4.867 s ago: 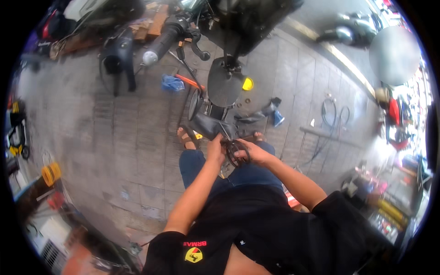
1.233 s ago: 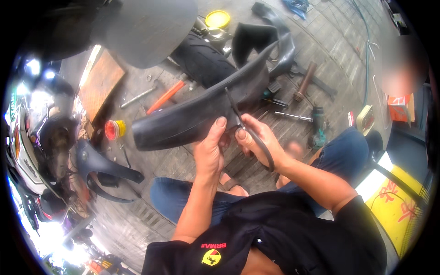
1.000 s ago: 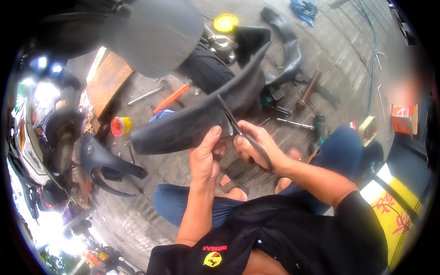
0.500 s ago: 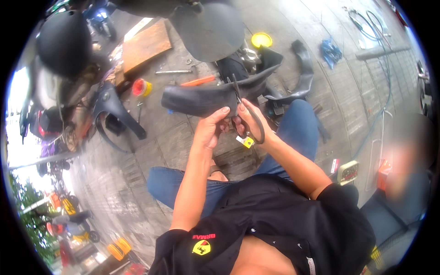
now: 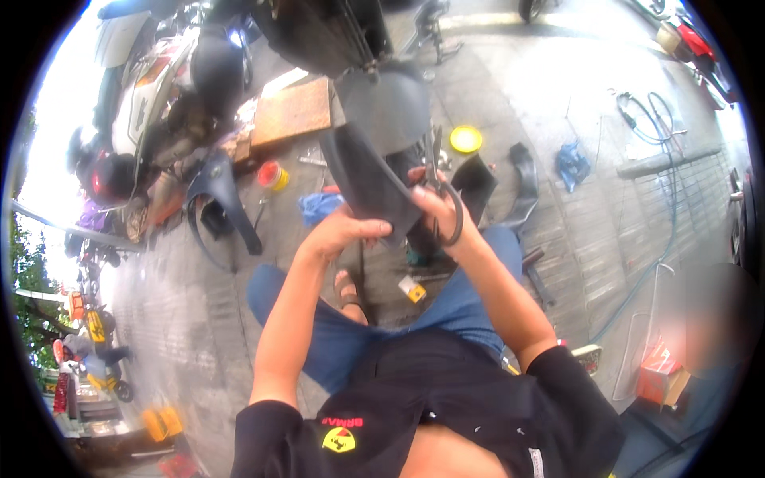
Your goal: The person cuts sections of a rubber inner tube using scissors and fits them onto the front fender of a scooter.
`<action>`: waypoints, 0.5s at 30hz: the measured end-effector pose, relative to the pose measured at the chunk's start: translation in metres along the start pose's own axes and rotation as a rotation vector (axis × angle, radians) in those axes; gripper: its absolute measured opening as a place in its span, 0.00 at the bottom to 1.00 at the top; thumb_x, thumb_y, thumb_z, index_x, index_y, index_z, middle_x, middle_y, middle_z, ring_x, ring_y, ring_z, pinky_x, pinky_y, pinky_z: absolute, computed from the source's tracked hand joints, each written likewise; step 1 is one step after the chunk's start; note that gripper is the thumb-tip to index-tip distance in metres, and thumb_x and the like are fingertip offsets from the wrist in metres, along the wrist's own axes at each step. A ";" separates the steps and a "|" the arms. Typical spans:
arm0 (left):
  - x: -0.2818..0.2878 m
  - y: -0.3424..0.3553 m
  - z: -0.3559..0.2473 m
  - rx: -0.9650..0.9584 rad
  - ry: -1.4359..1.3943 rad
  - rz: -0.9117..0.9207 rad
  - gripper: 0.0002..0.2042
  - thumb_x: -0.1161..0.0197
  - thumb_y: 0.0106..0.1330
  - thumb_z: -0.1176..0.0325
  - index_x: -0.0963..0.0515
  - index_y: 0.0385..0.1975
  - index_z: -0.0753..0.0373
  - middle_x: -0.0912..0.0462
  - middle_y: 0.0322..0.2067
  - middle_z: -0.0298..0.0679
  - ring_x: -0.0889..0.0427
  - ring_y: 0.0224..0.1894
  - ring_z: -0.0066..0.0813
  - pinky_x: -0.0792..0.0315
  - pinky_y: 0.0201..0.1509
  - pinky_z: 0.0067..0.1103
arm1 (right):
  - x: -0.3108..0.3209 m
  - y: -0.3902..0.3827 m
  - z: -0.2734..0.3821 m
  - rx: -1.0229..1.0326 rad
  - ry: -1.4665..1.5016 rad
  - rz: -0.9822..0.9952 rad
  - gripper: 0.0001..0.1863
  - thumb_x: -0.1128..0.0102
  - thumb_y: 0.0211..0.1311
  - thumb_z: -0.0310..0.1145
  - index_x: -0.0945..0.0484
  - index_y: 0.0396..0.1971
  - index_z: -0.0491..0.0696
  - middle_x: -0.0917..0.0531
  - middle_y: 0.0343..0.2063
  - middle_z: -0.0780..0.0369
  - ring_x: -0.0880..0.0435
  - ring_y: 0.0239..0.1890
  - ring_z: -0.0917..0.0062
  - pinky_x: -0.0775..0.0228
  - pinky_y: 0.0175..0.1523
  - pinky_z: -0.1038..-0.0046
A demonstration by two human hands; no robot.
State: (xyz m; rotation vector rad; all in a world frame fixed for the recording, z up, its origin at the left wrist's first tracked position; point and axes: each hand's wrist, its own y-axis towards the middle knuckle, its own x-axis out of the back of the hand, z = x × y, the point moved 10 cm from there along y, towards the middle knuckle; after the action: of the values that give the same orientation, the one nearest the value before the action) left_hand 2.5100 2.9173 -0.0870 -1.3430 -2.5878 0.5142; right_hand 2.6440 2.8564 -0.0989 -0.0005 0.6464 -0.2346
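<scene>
A flattened piece of black rubber tube [image 5: 362, 175], like a cut section of inner tube, is held up in front of me. My left hand [image 5: 343, 233] grips its near end, thumb on top. In my right hand [image 5: 440, 213] is a pair of dark scissors [image 5: 435, 151], its blades pointing away from me beside the rubber's right edge and a handle loop over the back of the hand. The right fingertips are close to the rubber; whether they touch it I cannot tell. A second bent black rubber piece [image 5: 476, 185] lies just beyond my right hand.
A curved rubber strip [image 5: 523, 183] and a blue plastic bag [image 5: 572, 166] lie to the right. A yellow lid [image 5: 466, 139], wooden board [image 5: 292, 111], red-and-yellow tub [image 5: 272, 175] and dark plastic fender [image 5: 227, 195] surround the work. A motorcycle part [image 5: 327, 32] overhangs ahead. A blurred person is at right.
The rubber piece has swung from lying crosswise to pointing away from me, its far end up. My hands have moved slightly apart, and the scissors now stand to its right. The view has shifted.
</scene>
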 end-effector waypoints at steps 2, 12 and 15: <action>0.005 0.007 -0.020 -0.047 -0.032 -0.061 0.26 0.33 0.57 0.72 0.30 0.57 0.67 0.21 0.46 0.39 0.21 0.45 0.29 0.25 0.43 0.24 | -0.003 0.002 0.018 0.191 -0.094 0.007 0.21 0.36 0.57 0.32 0.30 0.50 0.47 0.25 0.34 0.67 0.28 0.35 0.85 0.34 0.40 0.81; 0.072 0.023 -0.085 -0.429 -0.507 -0.304 0.23 0.32 0.59 0.58 0.29 0.50 0.64 0.22 0.40 0.39 0.22 0.43 0.33 0.25 0.49 0.29 | -0.042 -0.001 0.047 0.175 -0.635 0.133 0.25 0.37 0.63 0.41 0.32 0.54 0.43 0.21 0.33 0.63 0.24 0.36 0.81 0.30 0.44 0.78; 0.098 0.016 -0.097 -0.440 -0.530 -0.292 0.24 0.31 0.58 0.58 0.30 0.49 0.63 0.23 0.39 0.39 0.22 0.42 0.33 0.25 0.48 0.29 | -0.057 -0.028 0.008 -0.131 -0.330 0.340 0.35 0.37 0.56 0.59 0.31 0.52 0.44 0.22 0.30 0.64 0.25 0.29 0.84 0.32 0.34 0.82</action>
State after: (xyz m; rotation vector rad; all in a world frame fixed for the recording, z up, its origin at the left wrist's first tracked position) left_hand 2.4959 3.0275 -0.0035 -0.9906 -3.4200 0.2855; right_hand 2.5985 2.8413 -0.0562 -0.0540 0.3243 0.1357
